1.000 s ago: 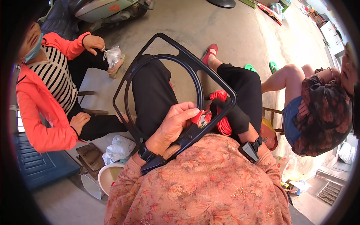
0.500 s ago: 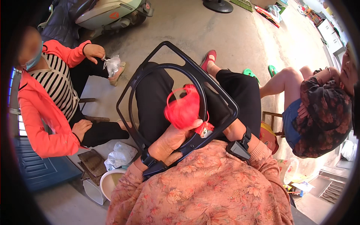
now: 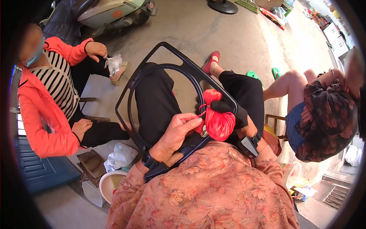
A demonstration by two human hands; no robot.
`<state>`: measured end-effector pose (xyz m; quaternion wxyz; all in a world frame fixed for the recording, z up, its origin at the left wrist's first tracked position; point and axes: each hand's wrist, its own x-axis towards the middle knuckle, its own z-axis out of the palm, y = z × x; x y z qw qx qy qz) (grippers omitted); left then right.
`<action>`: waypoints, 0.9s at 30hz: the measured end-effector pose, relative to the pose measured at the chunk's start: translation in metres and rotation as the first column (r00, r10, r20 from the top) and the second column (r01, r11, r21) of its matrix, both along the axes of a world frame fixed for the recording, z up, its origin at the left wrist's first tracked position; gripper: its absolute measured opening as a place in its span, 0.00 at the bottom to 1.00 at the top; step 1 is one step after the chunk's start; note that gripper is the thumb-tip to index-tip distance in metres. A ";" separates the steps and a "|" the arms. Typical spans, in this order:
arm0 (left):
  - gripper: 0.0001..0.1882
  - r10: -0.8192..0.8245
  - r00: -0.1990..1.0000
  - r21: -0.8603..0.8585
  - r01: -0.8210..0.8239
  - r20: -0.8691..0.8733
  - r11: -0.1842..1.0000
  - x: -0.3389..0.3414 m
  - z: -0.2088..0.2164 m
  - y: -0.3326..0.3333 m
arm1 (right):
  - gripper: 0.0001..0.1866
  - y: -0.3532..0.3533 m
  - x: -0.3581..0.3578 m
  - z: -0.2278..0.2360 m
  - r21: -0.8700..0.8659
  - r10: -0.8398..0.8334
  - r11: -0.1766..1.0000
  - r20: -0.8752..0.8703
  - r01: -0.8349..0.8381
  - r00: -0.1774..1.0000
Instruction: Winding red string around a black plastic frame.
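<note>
After the red cord bundle [image 3: 221,125] crossed rightward past the black ring [image 3: 194,76], probably adding one wrap, the gloved right hand [image 3: 240,117] grasped it mid-frame; the left hand [image 3: 173,134] pinched its strand [image 3: 195,116].

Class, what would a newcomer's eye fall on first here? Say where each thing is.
First, the red cord near the picture's middle, held in the gloved right hand. Next, the large black frame over the black trousers; then the coral jacket at the far left.
</note>
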<state>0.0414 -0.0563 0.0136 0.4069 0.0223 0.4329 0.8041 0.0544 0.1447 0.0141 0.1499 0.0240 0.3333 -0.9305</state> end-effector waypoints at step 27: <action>0.08 0.036 0.998 0.023 -0.037 0.052 0.999 -0.004 0.000 0.002 | 0.16 0.082 0.121 -0.010 0.214 -0.355 0.931 0.345 0.295 0.869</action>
